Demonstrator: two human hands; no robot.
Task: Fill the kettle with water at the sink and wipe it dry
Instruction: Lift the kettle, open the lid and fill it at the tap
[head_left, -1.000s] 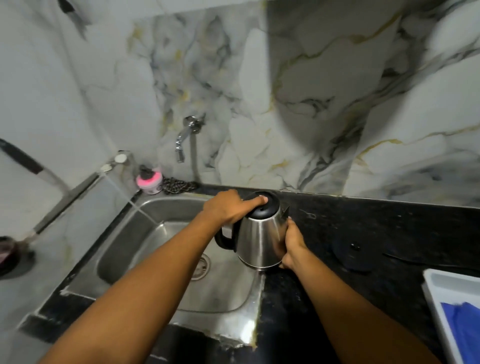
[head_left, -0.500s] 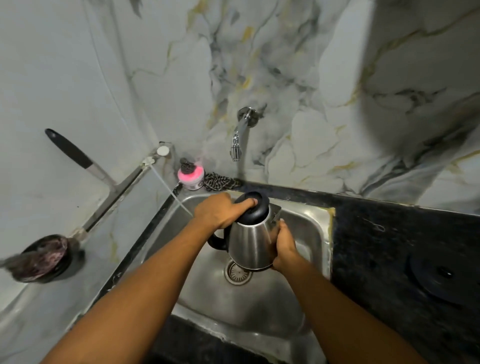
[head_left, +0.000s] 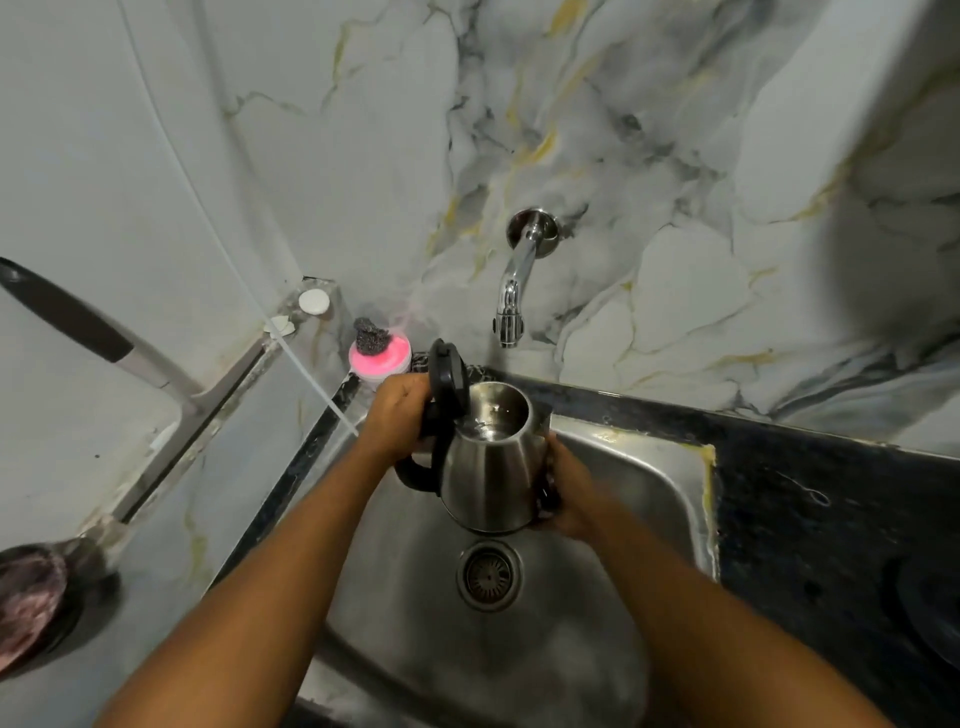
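A steel kettle (head_left: 491, 470) hangs over the steel sink (head_left: 660, 483), just below and in front of the chrome wall tap (head_left: 511, 306). Its black lid (head_left: 445, 376) stands flipped up on the left, so the shiny inside shows. My left hand (head_left: 397, 410) grips the black handle at the top, beside the lid. My right hand (head_left: 563, 491) presses against the kettle's right side near its base. No water runs from the tap. The drain (head_left: 489, 574) lies directly under the kettle.
A pink soap tub (head_left: 379, 358) with a steel scrubber on it sits in the back left corner. A thin white hose (head_left: 311, 374) runs down into the sink. A black-handled pan (head_left: 31, 592) lies at far left. Black countertop (head_left: 831, 519) extends right.
The kettle has moved from the counter edge to above the sink under the tap. Its lid, shut before, now stands open.
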